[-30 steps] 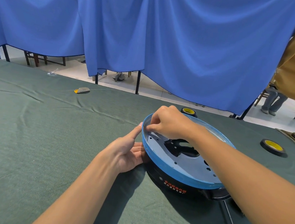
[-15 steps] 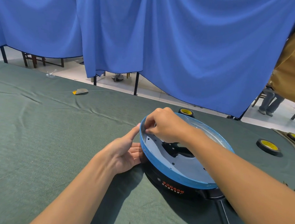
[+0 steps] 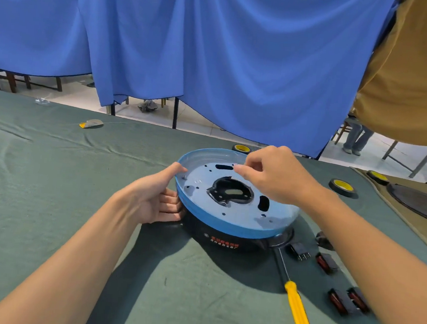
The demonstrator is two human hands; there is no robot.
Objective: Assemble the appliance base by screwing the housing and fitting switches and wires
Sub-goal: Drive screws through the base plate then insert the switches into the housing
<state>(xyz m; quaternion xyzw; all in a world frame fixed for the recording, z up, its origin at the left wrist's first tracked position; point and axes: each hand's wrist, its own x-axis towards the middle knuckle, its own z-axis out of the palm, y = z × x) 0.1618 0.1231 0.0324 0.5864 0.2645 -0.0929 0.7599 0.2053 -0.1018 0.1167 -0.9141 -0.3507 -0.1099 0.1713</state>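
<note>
- One view: head-worn wide-angle camera at the person's own eye height, looking forward and down over the green-clothed table [image 3: 36,198].
- Close range: both forearms enter from the bottom edge. The left hand [image 3: 152,203] and right hand [image 3: 275,177] sit mid-frame at the appliance base [image 3: 227,222], just right of centre.
- Faces the blue curtain [image 3: 217,46], which fills the upper half.
- Wide lens bows the table's far edge.
- The yellow-handled screwdriver [image 3: 297,314] lies low right, nearest the lens.
</note>
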